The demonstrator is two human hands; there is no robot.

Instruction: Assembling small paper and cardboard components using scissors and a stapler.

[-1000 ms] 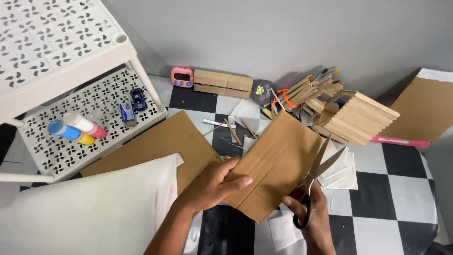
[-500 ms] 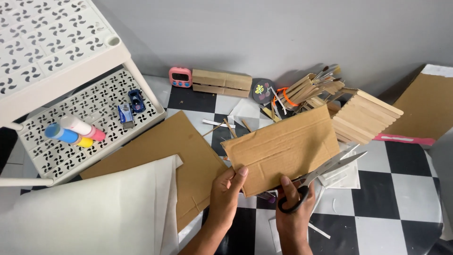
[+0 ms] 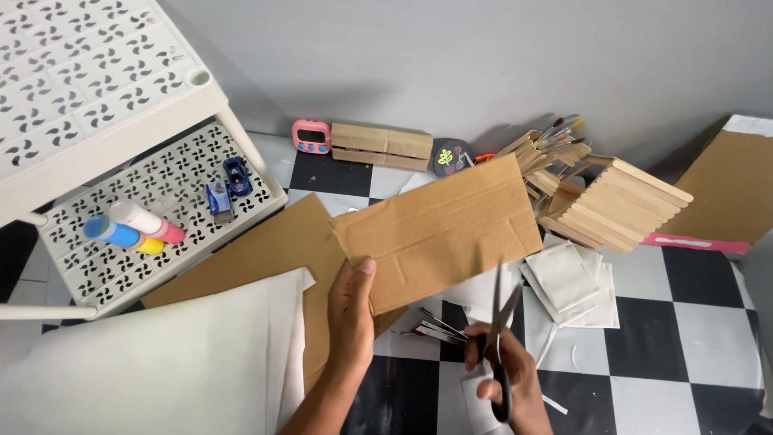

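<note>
Left hand (image 3: 352, 310): gripped the cardboard sheet (image 3: 439, 231) by its lower left edge, thumb on top.
Right hand (image 3: 503, 385): closed around the scissors (image 3: 499, 346), blades parted just below the sheet (not touching it).
Cardboard sheet: was held above the checkered floor (image 3: 668, 346), near the white rack (image 3: 153, 201).

We have one view only, from a camera worn on the head, looking steeply down and forward over a checkered floor (image 3: 644, 354) toward a grey wall (image 3: 483, 64). It sits close, our forearms entering from the bottom edge. A white shelf unit (image 3: 105, 89) crowds the left, probably nearest the lens.
</note>
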